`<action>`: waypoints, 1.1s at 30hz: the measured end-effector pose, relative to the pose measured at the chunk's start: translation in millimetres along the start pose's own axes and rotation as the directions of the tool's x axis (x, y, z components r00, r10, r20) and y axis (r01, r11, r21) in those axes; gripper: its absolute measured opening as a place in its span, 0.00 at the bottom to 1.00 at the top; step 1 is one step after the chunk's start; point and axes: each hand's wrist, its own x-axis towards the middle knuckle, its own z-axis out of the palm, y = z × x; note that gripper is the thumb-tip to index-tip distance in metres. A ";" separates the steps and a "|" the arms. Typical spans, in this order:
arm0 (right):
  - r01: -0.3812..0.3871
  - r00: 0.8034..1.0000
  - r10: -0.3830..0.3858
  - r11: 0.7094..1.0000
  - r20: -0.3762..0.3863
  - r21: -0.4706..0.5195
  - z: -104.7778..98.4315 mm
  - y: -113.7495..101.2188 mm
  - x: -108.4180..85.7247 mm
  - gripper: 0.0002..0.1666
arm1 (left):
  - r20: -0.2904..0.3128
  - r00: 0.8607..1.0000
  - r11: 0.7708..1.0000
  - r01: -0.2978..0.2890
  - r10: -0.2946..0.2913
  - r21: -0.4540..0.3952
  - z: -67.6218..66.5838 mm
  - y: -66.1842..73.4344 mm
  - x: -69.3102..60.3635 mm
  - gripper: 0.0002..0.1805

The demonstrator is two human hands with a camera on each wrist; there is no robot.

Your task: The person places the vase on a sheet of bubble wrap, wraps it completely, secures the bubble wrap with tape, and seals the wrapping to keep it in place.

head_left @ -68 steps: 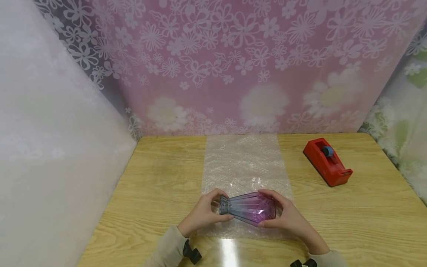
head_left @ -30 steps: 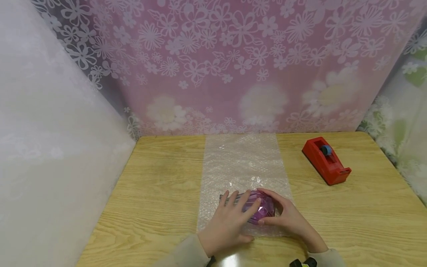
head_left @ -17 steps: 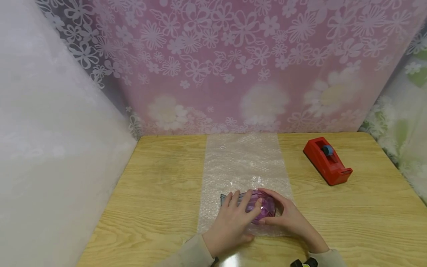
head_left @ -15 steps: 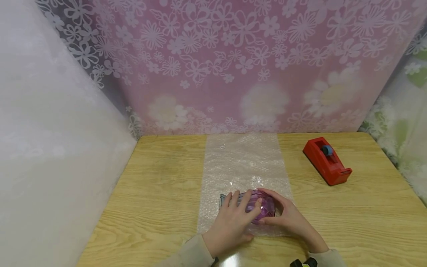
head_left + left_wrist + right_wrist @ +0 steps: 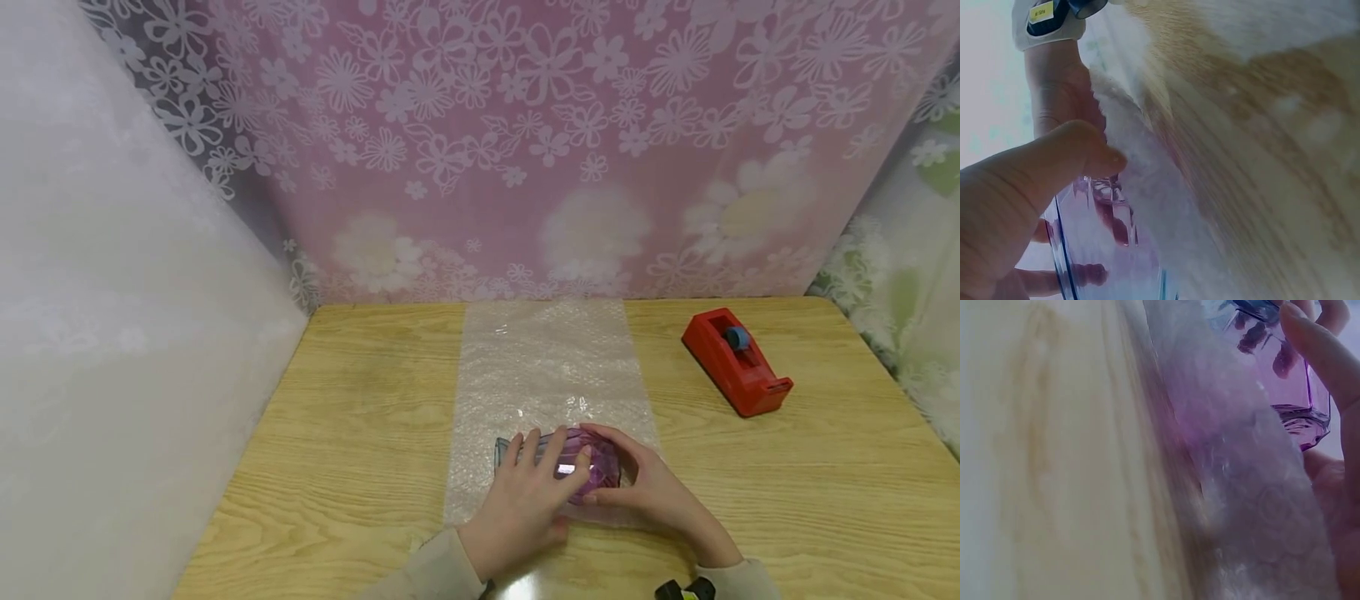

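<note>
A faceted glass vase (image 5: 600,475), fading from grey-blue at its mouth to purple at its base, lies on its side on a sheet of bubble wrap (image 5: 547,358). My left hand (image 5: 517,504) holds it from above, fingers spread over the body and thumb on the near side. Through the glass in the left wrist view, fingertips (image 5: 1091,275) show on the far side. My right hand (image 5: 652,492) grips the base end between thumb and fingers. In the right wrist view, the wrap (image 5: 1260,494) runs beneath the vase's purple base (image 5: 1300,422).
A red tape dispenser (image 5: 731,371) with a blue-cored roll stands on the wooden table (image 5: 352,417) at the right. Pink floral cloth (image 5: 480,167) hangs behind the table, and a white cloth (image 5: 150,292) stands along the left.
My left hand has left the vase's neck and moved right, over its body. My right hand has stayed at the base. During the last half second the left thumb has shifted slightly.
</note>
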 end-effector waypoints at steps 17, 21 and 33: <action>-0.040 0.999 0.041 0.999 0.034 -0.032 -4.9 -2.9 3.6 0.47 | -0.070 0.998 1.000 0.000 0.000 0.003 1.4 0.2 3.5 0.36; -0.026 0.999 0.027 0.999 0.041 -0.018 -5.1 -5.3 3.8 0.47 | -0.003 1.000 1.000 0.004 -0.004 0.019 0.5 2.7 5.0 0.41; -0.030 0.999 0.031 0.999 0.044 -0.022 -5.4 -8.2 5.7 0.47 | 0.112 0.994 0.992 0.004 -0.018 0.129 0.6 11.1 9.1 0.51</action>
